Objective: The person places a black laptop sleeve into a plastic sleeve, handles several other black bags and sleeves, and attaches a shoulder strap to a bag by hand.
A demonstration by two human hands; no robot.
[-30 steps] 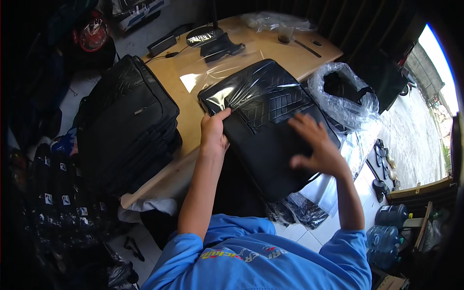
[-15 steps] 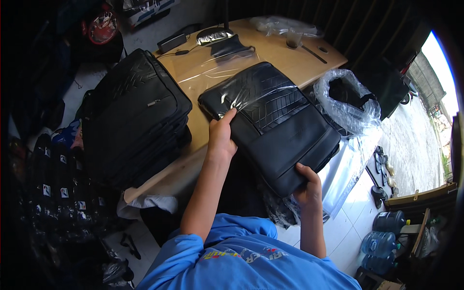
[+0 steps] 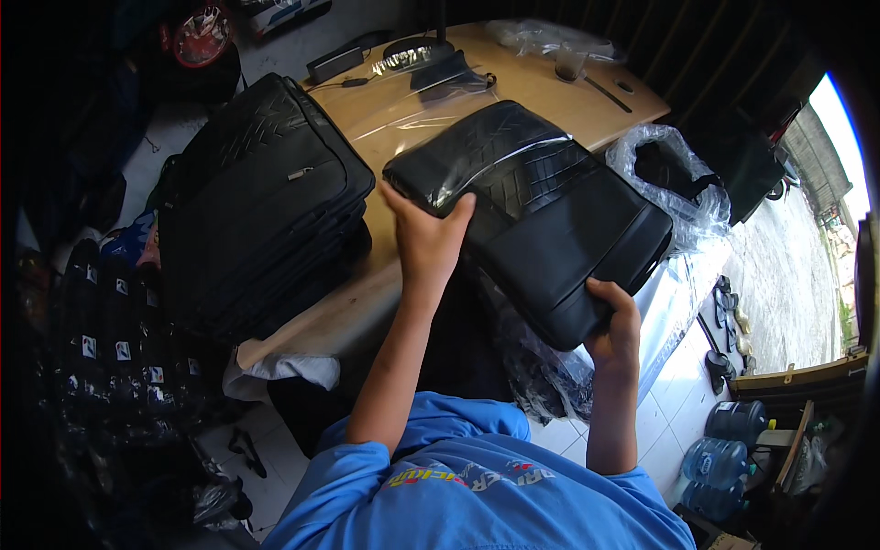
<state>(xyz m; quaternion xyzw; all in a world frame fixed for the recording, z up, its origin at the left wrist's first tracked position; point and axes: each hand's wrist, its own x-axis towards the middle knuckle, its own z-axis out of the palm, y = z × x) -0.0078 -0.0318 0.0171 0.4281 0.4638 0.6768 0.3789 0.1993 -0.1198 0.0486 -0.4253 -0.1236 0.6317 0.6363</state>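
Note:
A black bag (image 3: 568, 247) with an embossed woven-pattern panel is held tilted over the table's front edge. Clear plastic wrap (image 3: 495, 158) covers its far end, while the smooth near part is bare. My left hand (image 3: 429, 234) grips the bag's left side through the plastic, thumb on top and fingers along the edge. At the near right corner, my right hand (image 3: 616, 321) has its thumb on the bag and its other fingers hidden underneath. To the left stands a stack of similar black bags (image 3: 266, 202), the top one showing a zip pull.
The wooden table (image 3: 385, 119) carries a power adapter (image 3: 335, 64), a plastic cup (image 3: 569, 64) and loose clear film. Crumpled plastic (image 3: 678, 202) and flat clear sleeves (image 3: 674, 284) lie right of the bag. Wrapped black goods (image 3: 110, 321) sit at left; water jugs (image 3: 715, 461) stand lower right.
The bag has shifted right and slightly away from me. My left hand has slid toward its far left corner with fingers now along the edge; my right hand has moved along with the bag.

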